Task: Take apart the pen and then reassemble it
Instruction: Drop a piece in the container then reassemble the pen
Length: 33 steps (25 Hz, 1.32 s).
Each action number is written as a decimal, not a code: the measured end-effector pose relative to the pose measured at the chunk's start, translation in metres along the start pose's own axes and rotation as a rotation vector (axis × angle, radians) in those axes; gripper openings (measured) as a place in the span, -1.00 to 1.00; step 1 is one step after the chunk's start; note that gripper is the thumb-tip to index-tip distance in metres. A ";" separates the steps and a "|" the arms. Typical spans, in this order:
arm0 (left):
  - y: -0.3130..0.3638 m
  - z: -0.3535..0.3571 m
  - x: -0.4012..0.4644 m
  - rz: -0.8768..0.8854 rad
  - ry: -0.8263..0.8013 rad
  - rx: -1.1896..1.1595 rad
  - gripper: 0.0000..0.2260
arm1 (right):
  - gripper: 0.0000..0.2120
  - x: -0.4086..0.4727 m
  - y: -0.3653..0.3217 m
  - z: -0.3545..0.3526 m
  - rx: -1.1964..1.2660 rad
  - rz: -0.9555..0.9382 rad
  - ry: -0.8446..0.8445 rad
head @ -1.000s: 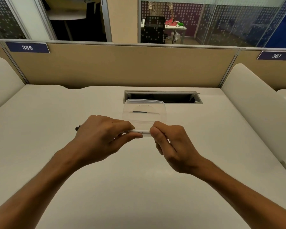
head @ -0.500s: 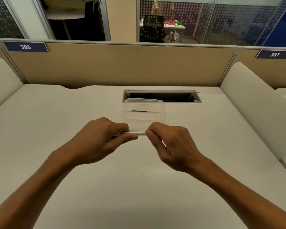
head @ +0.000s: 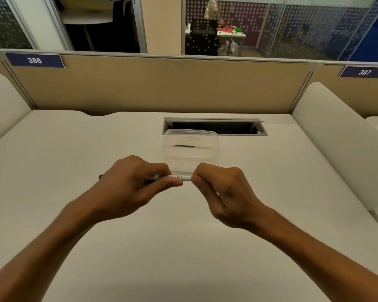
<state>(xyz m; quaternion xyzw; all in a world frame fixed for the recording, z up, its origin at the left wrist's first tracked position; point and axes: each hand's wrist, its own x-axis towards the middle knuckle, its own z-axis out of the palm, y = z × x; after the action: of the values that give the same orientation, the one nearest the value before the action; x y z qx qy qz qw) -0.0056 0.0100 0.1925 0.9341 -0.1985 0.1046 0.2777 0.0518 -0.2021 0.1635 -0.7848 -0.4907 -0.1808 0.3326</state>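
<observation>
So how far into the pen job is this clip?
One thin dark part already lies in the clear container. The left hand grips the white pen barrel while the right hand pinches its end. Whether that is disassembly or reassembly isn't clear.

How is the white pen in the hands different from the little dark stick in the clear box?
The pen is white with printed letters; the dark stick is plain and thinner. The pen is held above the desk, gripped by the left hand and pinched by the right hand; the stick lies untouched in the clear box. Both lie roughly level, left to right.
</observation>
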 end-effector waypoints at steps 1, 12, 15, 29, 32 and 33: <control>0.001 0.000 0.000 0.026 0.039 0.068 -0.61 | -0.74 -0.001 -0.004 0.003 0.128 0.120 -0.004; -0.006 0.001 0.002 -0.019 0.034 -0.073 -0.66 | -0.73 0.001 -0.003 -0.007 -0.084 0.082 -0.049; -0.007 0.000 -0.001 -0.024 0.003 -0.119 -0.67 | -0.73 0.003 0.001 -0.010 -0.239 -0.113 -0.059; 0.001 0.003 -0.004 0.146 0.116 0.318 -0.59 | -0.62 0.005 -0.016 0.002 0.805 0.730 -0.184; -0.004 0.003 -0.005 0.072 0.088 0.182 -0.55 | -0.64 0.000 -0.015 0.000 0.476 0.498 -0.150; -0.005 0.003 -0.005 0.045 0.074 0.113 -0.56 | -0.67 -0.001 -0.015 -0.001 0.222 0.336 -0.111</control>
<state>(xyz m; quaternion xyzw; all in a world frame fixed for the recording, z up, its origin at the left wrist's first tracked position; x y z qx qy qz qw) -0.0080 0.0141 0.1858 0.9391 -0.2028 0.1565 0.2291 0.0380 -0.1993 0.1685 -0.8231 -0.3873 -0.0240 0.4148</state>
